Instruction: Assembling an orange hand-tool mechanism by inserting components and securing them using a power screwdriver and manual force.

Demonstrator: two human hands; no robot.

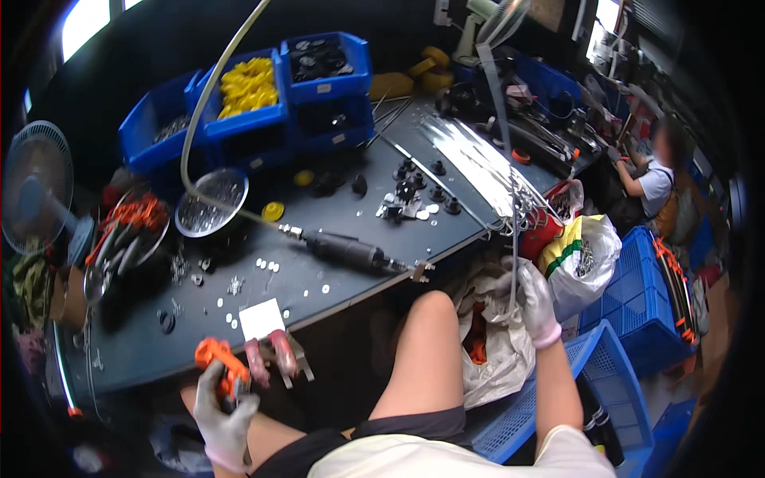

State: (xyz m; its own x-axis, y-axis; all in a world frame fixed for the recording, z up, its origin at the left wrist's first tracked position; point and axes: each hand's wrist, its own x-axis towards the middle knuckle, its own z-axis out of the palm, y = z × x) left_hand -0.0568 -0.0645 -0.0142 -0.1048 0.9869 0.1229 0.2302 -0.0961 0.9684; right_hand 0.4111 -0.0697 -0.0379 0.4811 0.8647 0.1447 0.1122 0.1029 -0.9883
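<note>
My left hand, in a pale work glove, is closed around an orange plastic part with a trigger-like shape and a dark lower section. It is held above my lap, in front of the bench edge. My right hand, gloved too, has its fingers around a long thin pale rod that stands nearly upright. The rod's lower end is over an open white woven sack with an orange piece inside. Near my left hand, two pink-wrapped handles of a tool stick out at the bench edge.
A black air screwdriver on a hose lies across the bench. Blue bins stand behind a metal bowl. Metal rods lie right. Blue crates and a bag flank my right arm. Another person sits far right.
</note>
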